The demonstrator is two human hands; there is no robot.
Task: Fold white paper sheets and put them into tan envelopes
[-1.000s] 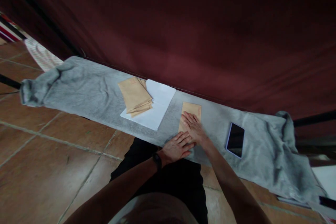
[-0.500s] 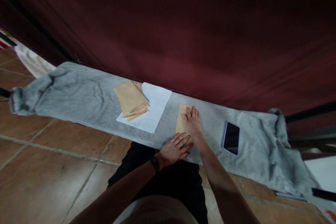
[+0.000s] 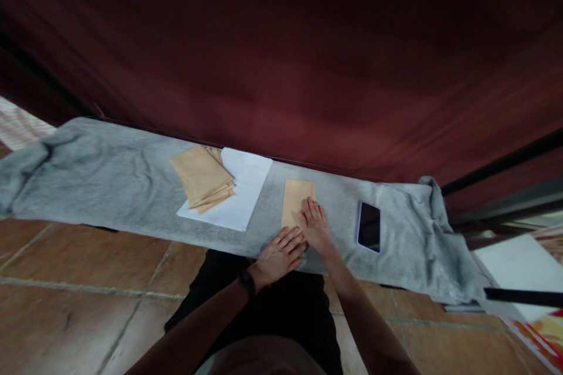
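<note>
Left hand and right hand — both opened flat, grasping nothing — rest on a brown envelope; phone lies at right.

Fingers flat on brown envelope

Envelope, paper, phone on grey cloth

Under left hand and right hand, envelope; leftward of both, envelope pile on paper; rightward, phone.
</note>
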